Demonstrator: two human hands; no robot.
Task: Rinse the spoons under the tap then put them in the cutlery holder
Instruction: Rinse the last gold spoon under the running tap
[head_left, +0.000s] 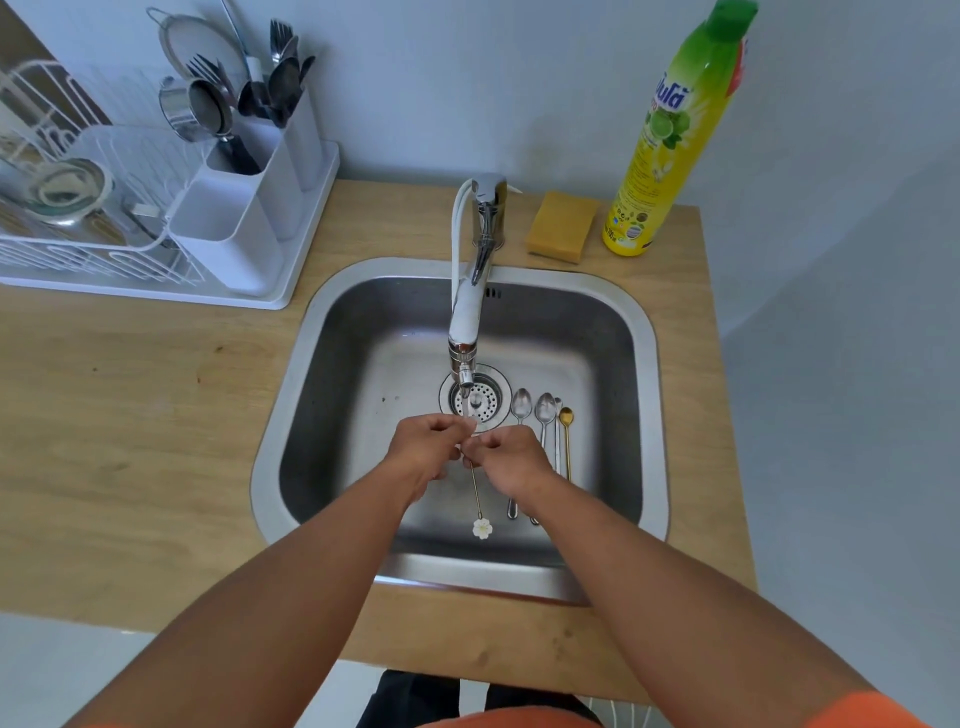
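Both hands pinch one thin gold spoon (475, 488) under the tap (466, 332) — the left hand (428, 449) and right hand (511, 457) closed on its bowl end, the flower-tipped handle hanging toward the person. Just right of the grip, four more spoons (543, 421) lie in the sink (613, 364). Far up-left stands the white cutlery holder (244, 208) — already holding utensils.

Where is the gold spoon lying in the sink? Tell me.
In the head view, the gold spoon lies on the sink floor, right of the drain, outermost in the row of spoons beside the right hand.
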